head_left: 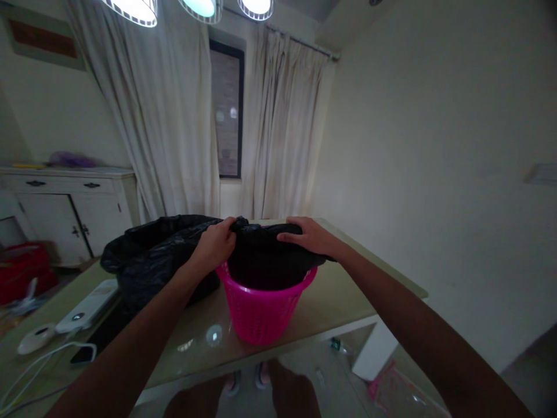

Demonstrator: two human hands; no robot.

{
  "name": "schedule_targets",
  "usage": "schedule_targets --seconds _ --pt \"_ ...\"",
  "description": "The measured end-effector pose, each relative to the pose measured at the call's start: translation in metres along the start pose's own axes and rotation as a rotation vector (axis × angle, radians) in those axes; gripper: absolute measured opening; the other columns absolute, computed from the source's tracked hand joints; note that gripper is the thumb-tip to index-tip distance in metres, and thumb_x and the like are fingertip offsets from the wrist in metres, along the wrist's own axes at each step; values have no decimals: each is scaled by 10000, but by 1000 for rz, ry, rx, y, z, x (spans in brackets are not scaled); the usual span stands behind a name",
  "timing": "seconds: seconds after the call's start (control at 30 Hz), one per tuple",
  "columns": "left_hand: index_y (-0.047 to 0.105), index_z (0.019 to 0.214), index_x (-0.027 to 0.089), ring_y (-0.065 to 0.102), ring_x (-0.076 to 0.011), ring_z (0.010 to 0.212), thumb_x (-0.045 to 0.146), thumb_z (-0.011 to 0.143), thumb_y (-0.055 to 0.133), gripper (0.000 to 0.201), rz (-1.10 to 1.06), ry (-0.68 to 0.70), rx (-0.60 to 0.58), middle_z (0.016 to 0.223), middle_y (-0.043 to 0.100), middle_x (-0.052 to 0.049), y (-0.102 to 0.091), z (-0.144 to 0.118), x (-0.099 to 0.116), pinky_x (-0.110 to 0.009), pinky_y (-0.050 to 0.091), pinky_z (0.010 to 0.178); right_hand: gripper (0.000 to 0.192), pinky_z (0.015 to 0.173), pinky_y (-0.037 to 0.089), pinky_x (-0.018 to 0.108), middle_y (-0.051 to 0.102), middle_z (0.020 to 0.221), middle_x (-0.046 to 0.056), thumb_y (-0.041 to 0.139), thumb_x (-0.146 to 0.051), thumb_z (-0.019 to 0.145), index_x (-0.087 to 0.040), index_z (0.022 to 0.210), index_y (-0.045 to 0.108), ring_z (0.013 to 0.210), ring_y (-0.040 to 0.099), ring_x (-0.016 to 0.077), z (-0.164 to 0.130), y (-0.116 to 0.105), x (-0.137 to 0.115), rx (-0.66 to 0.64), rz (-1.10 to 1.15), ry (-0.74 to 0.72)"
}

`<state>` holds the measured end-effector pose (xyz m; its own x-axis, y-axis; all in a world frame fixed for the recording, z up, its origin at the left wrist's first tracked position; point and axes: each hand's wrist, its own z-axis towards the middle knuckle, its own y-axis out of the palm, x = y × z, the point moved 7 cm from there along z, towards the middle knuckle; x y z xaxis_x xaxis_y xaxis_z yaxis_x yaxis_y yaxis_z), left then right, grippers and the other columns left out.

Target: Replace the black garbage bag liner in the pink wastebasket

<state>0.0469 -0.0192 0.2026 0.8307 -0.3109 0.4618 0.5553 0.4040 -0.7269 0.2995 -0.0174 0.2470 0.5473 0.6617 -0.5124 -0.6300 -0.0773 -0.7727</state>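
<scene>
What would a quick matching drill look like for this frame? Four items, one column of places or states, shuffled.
Things:
1. pink basket
2. black bag
3. white cabinet
4. phone

Places or states:
A. against the far wall on the left
B. lying flat at the table's left, beside a white cable
C. standing on the table, near its front edge
D. draped over the basket's rim, under both hands

Pairs: 1-C, 2-D, 3-A, 4-B

The left hand grips the bag's edge; the right hand lies flat on it.
</scene>
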Motion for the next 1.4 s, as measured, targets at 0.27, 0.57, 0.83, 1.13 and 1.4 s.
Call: schedule_targets --seconds 0.27,0.57,0.83,1.13,1.4 --pt "589 1390 199 784 -282 993 474 884 684 583 -602 42 -217 1284 775 -141 24 -1 4 -418 632 837 335 806 455 318 707 987 43 710 -523 981 -196 1010 641 905 614 197 24 50 -11 109 21 34" --pt "602 1370 234 758 -255 1002 265 918 534 459 -398 252 -233 1143 778 -80 11 -12 17 -374 588 865 564 744 489 308 765 1054 79 544 -671 1050 -172 1153 786 831 647 182 22 58 -4 -320 138 137" --pt "649 1256 233 705 -263 1016 219 954 471 351 -134 345 -31 1110 721 -84 -4 -6 21 -405 542 936 86 695 331 271 658 764 8 737 -198 943 -141 883 760 720 532 134 14 52 -11 -187 -236 -26" --pt "845 1080 246 746 -303 1055 527 959 624 378 -193 338 -213 1202 778 -123 17 -9 34 -424 583 969 202 695 329 272 667 786 11 629 -304 1024 -153 921 715 734 548 140 13 31 -30 63 -143 -73" --pt "806 955 210 748 -279 884 430 898 581 320 -143 199 -63 1028 786 -121 -20 -1 -1 -416 580 866 205 797 425 306 762 887 64 611 -29 818 -159 875 760 853 635 205 8 7 17 58 -328 102"
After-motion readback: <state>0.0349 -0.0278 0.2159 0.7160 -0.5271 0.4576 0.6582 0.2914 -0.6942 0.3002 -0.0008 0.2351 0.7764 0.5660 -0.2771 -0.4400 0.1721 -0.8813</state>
